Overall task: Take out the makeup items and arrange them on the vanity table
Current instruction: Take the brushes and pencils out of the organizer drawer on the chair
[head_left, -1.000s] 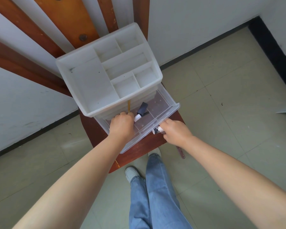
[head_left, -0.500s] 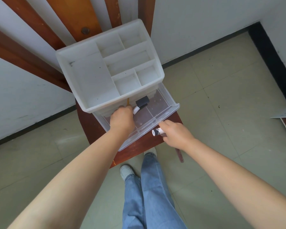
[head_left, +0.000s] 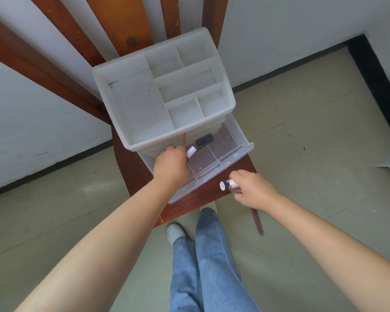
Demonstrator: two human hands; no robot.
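Item 1: white organiser [head_left: 144, 113], plastic, open top w/ several compartments, all visible ones bare. It sits on a reddish-brown wooden table [head_left: 131, 167], back edge near the slatted wood panel [head_left: 119, 23] on the wall

Item 2: clear drawer [head_left: 225, 158], bottom of organiser, pulled out toward you, front lip past the organiser's front edge. Dividers inside; the wood shows through the floor of it

Item 3: black-and-white makeup piece [head_left: 199, 145], lying in the drawer, middle section, tilted; black blocky end up toward the organiser, white end down beside your left knuckles. Exact type: can't tell

Item 4: thin yellow stick [head_left: 184, 138], upright-ish at the drawer's back, just above your left hand; lower end hidden by the hand

Item 5: your left hand [head_left: 170, 167], reaching into the drawer's left section, fingers curled downward & closed. Whether they grip anything: can't tell, palm side hidden

Item 6: your right hand [head_left: 253, 190], outside the drawer, over the table's front-right corner, fingers clamped round a small tube [head_left: 227, 184], white cap w/ black band pointing left, rest of it covered by the fingers. Tube is clear of the drawer front, near it, not touching

Item 7: jeans [head_left: 203, 266] & light shoe [head_left: 175, 233], below the table edge on the pale tiled floor [head_left: 313, 143]
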